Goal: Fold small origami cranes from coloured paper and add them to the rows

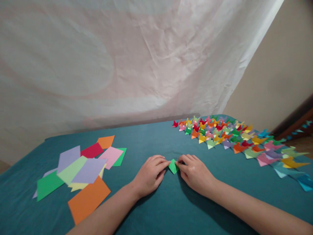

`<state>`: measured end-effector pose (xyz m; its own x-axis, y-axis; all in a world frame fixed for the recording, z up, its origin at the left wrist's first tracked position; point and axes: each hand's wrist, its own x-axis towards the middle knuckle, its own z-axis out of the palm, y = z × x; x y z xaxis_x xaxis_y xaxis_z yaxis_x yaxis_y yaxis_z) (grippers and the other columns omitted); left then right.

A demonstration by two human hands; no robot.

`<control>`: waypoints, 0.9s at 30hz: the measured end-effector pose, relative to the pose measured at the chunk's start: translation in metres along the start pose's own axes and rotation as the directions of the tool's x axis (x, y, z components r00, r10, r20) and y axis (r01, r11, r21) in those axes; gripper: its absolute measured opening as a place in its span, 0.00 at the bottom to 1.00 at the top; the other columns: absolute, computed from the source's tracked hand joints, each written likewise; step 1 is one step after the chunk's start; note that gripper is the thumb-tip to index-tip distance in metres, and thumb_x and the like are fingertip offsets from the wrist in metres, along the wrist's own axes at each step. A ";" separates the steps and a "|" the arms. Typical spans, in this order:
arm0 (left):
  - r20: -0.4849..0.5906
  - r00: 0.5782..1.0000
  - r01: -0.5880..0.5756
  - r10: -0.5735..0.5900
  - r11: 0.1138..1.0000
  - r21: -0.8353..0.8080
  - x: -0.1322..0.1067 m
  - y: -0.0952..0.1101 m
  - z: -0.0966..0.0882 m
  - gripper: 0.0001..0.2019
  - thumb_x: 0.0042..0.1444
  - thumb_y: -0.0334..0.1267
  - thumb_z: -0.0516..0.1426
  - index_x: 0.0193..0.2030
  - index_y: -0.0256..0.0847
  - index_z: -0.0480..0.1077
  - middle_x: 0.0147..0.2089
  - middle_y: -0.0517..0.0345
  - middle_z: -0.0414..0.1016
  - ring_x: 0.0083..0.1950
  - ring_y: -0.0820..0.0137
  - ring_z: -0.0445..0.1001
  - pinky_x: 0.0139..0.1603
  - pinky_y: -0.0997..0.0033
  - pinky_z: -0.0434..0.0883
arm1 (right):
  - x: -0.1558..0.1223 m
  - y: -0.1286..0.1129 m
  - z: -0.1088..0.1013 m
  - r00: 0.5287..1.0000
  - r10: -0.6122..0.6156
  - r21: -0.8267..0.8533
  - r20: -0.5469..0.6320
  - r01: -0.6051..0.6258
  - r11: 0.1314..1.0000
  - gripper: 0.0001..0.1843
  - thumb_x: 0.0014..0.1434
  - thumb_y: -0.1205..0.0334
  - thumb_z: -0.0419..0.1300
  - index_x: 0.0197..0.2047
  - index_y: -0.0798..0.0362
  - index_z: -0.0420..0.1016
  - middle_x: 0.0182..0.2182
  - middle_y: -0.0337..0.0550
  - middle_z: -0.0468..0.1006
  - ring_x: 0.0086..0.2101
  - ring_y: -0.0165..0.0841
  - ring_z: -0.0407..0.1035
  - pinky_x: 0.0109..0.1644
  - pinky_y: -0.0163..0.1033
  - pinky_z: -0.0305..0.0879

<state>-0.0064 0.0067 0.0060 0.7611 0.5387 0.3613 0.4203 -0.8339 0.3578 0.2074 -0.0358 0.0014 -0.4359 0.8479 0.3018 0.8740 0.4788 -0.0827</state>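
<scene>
One green fold [173,166] lies on the one blue-green surface [149,137], between two hands. The left hand [152,173] has its fingertips on the fold's left corner, and the right hand [193,170] has its own on the right corner. I cannot tell whether either grip is clamped on the paper or just rests on it, since the undersides are hidden.

Left of the fold, well apart from it, at least eleven sheets overlap: two orange, two green, at least three lavender, one red, one pink, one light green and at least one yellow. The nearest orange sheet [89,199] lies beside the left forearm; the red sheet [91,150] is among those farther back than the fold.

Right of the fold and beyond it, dozens of paper birds [228,143] stand in slanting rows, too crowded to count exactly. They are red, orange, yellow, green, pink, lavender and blue. One pale cloth [137,65] hangs behind the fold, past the surface's far edge.
</scene>
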 end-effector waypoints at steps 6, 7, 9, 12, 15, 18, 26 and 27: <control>-0.018 0.999 0.031 -0.031 0.999 -0.042 -0.002 -0.006 0.003 0.17 0.58 0.29 0.51 0.53 0.42 0.67 0.49 0.52 0.73 0.52 0.65 0.67 0.53 0.60 0.66 | 0.000 -0.004 0.001 1.000 0.002 0.051 -0.021 -0.001 0.999 0.11 0.62 0.63 0.53 0.43 0.54 0.75 0.37 0.47 0.71 0.40 0.36 0.64 0.45 0.42 0.59; -0.021 0.999 0.042 -0.043 0.997 -0.060 -0.002 -0.006 0.004 0.17 0.58 0.29 0.51 0.53 0.42 0.67 0.48 0.52 0.73 0.51 0.66 0.67 0.53 0.60 0.66 | -0.001 -0.004 0.001 1.000 0.002 0.054 -0.022 -0.001 0.999 0.11 0.61 0.62 0.53 0.43 0.54 0.74 0.37 0.47 0.71 0.40 0.37 0.64 0.45 0.42 0.59; -0.027 0.997 0.067 -0.070 0.992 -0.105 -0.002 -0.008 0.005 0.16 0.58 0.29 0.51 0.52 0.43 0.68 0.48 0.54 0.74 0.50 0.66 0.68 0.53 0.61 0.66 | -0.001 -0.006 0.000 1.000 0.002 0.059 -0.023 -0.001 0.998 0.12 0.61 0.60 0.54 0.44 0.55 0.74 0.37 0.47 0.71 0.40 0.37 0.64 0.45 0.43 0.59; -0.032 0.994 0.100 -0.106 0.983 -0.153 -0.002 -0.009 0.006 0.16 0.58 0.29 0.52 0.52 0.44 0.69 0.48 0.55 0.74 0.49 0.67 0.69 0.53 0.63 0.66 | -0.001 -0.007 -0.002 1.000 0.007 0.069 -0.018 -0.005 0.998 0.13 0.60 0.58 0.55 0.44 0.55 0.73 0.38 0.47 0.71 0.40 0.38 0.64 0.46 0.44 0.60; -0.035 0.992 0.113 -0.121 0.978 -0.173 -0.002 -0.010 0.006 0.16 0.58 0.29 0.53 0.51 0.44 0.69 0.47 0.55 0.75 0.49 0.67 0.69 0.53 0.64 0.66 | -0.001 -0.010 -0.004 1.000 0.005 0.082 -0.020 -0.004 0.997 0.14 0.59 0.57 0.56 0.45 0.55 0.73 0.38 0.47 0.71 0.40 0.39 0.64 0.46 0.45 0.60; -0.036 0.993 0.104 -0.113 0.976 -0.191 -0.003 -0.010 0.005 0.15 0.57 0.30 0.53 0.51 0.44 0.70 0.46 0.56 0.75 0.48 0.67 0.70 0.52 0.65 0.67 | -0.001 -0.011 -0.005 1.000 0.003 0.094 -0.018 -0.001 0.996 0.13 0.59 0.58 0.56 0.45 0.55 0.73 0.38 0.48 0.71 0.40 0.39 0.64 0.46 0.45 0.61; -0.014 0.995 0.093 -0.097 0.982 -0.162 -0.001 -0.009 0.002 0.13 0.57 0.31 0.55 0.49 0.44 0.70 0.43 0.57 0.76 0.46 0.68 0.70 0.51 0.66 0.66 | -0.003 -0.010 -0.001 0.996 -0.058 0.130 -0.063 0.066 0.989 0.12 0.59 0.64 0.55 0.46 0.54 0.73 0.38 0.48 0.73 0.41 0.38 0.66 0.47 0.45 0.62; -0.014 0.996 0.089 -0.092 0.984 -0.151 -0.001 -0.009 0.002 0.13 0.57 0.32 0.55 0.49 0.43 0.70 0.43 0.57 0.76 0.46 0.68 0.70 0.51 0.66 0.65 | -0.002 -0.010 0.000 0.995 -0.071 0.135 -0.074 0.080 0.988 0.11 0.59 0.64 0.55 0.45 0.54 0.73 0.38 0.48 0.74 0.41 0.38 0.66 0.47 0.45 0.62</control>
<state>-0.0102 0.0136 0.0004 0.7122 0.6149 0.3386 0.4068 -0.7546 0.5148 0.1997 -0.0426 0.0017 -0.4795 0.7927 0.3764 0.7993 0.5716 -0.1856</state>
